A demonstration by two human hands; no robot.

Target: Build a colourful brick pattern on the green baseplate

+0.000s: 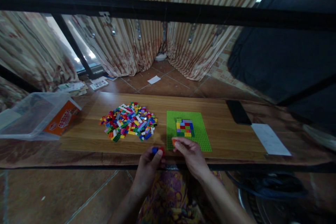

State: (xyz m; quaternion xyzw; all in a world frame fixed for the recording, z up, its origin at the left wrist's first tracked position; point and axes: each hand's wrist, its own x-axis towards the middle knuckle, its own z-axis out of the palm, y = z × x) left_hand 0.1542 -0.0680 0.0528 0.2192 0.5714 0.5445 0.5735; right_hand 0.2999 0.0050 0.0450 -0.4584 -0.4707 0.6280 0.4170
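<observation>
My left hand (151,162) is closed at the table's front edge, with a blue brick (154,150) and a red brick (161,151) in its fingers. An orange brick (174,141) is pinched between the thumb and fingers of my right hand (189,152), over the front left of the green baseplate (202,129). On that baseplate stands a small build of coloured bricks (185,127), with red, blue, yellow, green and purple ones around its middle. A wide heap of loose toy bricks (130,122) lies left of the baseplate.
A clear plastic box (28,115) with an orange label stands at the table's left end. To the right lie a black phone (238,112) and a white sheet of paper (271,139). A dark metal bar (168,10) crosses above the wooden board (86,140).
</observation>
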